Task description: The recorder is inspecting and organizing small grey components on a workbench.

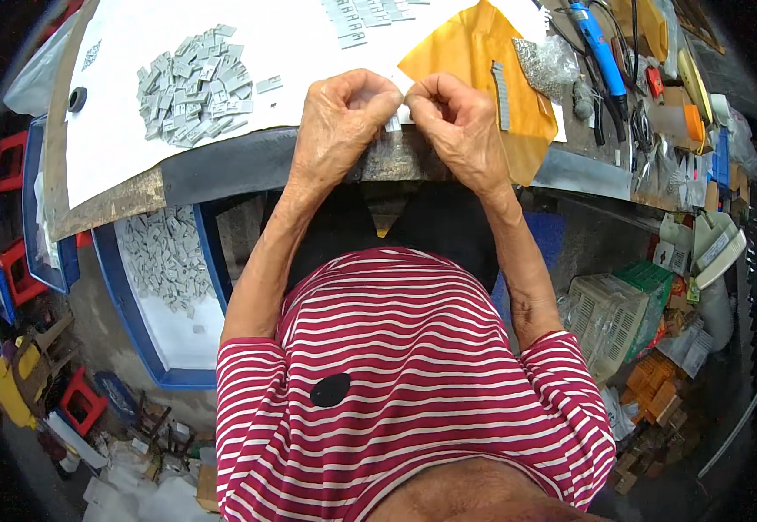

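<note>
My left hand [341, 124] and my right hand [459, 126] meet over the table's near edge, thumb and forefinger pinched on each. What their fingertips hold is too small to make out. Just below the fingertips shows a small pale piece [393, 123]; I cannot tell whether it is held or lying there. To the left of my left hand lies a heap of small flat grey plastic pieces [196, 87], with one stray piece [268, 84] beside it. A strip of grey pieces in a row [501, 96] rests on a yellow-orange envelope [456, 52] by my right hand.
White paper [291, 26] covers much of the table, with rows of grey pieces [352, 22] at the far side. A bag of small metal parts [543, 65], a blue electric screwdriver [598, 48] and pliers [611, 113] lie right. A blue tray [146, 348] with more grey pieces sits below left.
</note>
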The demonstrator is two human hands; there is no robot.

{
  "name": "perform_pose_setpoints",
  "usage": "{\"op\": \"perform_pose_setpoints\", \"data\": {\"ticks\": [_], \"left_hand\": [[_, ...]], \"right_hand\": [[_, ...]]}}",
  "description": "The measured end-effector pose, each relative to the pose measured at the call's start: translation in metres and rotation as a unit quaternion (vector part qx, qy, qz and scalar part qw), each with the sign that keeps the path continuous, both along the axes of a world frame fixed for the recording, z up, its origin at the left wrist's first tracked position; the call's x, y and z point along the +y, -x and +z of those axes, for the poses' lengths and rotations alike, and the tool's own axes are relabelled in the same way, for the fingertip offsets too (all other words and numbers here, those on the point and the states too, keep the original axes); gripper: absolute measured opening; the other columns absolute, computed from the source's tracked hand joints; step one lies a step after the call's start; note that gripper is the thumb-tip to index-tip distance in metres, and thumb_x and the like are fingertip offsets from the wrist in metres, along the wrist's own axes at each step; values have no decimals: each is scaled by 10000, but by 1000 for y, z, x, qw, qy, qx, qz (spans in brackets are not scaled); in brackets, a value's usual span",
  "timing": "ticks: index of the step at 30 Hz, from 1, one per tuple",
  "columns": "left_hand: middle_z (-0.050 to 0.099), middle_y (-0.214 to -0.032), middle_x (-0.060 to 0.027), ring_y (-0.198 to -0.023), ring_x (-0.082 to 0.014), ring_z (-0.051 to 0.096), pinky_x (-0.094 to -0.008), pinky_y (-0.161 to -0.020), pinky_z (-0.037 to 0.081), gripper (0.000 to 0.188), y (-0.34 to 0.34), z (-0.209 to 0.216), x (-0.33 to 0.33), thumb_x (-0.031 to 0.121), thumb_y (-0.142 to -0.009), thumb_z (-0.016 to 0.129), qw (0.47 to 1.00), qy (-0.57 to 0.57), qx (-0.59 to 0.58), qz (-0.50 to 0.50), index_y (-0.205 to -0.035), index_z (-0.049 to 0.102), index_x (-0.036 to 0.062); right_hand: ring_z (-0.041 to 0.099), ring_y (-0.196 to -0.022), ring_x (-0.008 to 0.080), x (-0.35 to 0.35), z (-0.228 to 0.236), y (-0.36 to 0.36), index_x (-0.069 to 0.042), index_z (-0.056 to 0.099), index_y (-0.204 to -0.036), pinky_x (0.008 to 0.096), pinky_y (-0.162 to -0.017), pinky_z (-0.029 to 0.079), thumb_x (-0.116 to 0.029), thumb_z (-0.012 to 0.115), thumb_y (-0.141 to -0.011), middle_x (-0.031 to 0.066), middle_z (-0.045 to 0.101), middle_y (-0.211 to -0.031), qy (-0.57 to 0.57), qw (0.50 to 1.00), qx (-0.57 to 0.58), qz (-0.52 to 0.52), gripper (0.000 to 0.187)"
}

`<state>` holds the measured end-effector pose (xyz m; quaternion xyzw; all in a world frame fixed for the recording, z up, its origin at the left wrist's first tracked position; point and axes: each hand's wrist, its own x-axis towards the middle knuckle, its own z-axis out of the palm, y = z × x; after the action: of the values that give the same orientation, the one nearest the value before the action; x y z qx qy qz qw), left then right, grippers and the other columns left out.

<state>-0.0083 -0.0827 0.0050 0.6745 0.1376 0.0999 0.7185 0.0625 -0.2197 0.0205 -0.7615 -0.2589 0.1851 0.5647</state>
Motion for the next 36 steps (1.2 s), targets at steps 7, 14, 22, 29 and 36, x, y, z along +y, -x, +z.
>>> {"op": "perform_pose_setpoints", "data": {"ticks": [7, 14, 22, 29, 36], "left_hand": [[579, -644, -11, -550, -52, 514, -175, -508, 408, 159, 2, 0, 1, 132, -800, 619, 999, 45, 2, 2, -858, 624, -15], [619, -679, -85, -576, -96, 587, -189, -555, 489, 153, 3, -5, 3, 59, -810, 586, 993, 115, -28, 30, -912, 594, -54], [619, -677, -103, -575, -105, 589, -184, -544, 487, 136, 4, -7, 1, 41, -820, 568, 990, 135, -33, 38, -910, 576, -61], [616, -672, -101, -574, -109, 592, -187, -557, 495, 125, 6, -5, -1, 42, -823, 566, 992, 118, -29, 34, -900, 574, -56], [622, -677, -113, -577, -120, 604, -192, -560, 503, 109, 7, -5, -3, 30, -821, 564, 988, 151, -33, 29, -887, 573, -56]], "right_hand": [[443, -540, 38, 1, -1, -3, 28, 570, -798, 202, -470, 373, -72, 587, -789, -10, 504, -606, 14, 998, -59, 10, 102], [425, -530, 19, 0, -2, 1, 23, 580, -759, 184, -451, 343, -79, 583, -800, -37, 505, -605, -22, 997, 62, -46, 110], [433, -567, 15, -2, -4, 7, 18, 588, -758, 175, -483, 347, -80, 587, -795, -48, 499, -628, -4, 995, 93, -35, 105], [437, -559, 17, -3, -8, 5, 13, 587, -763, 173, -478, 346, -100, 598, -798, -45, 507, -628, -7, 992, 125, -28, 119], [432, -494, 25, -5, -10, 4, 3, 571, -761, 176, -430, 320, -119, 590, -810, -24, 506, -580, -39, 982, 181, -27, 134]]}}
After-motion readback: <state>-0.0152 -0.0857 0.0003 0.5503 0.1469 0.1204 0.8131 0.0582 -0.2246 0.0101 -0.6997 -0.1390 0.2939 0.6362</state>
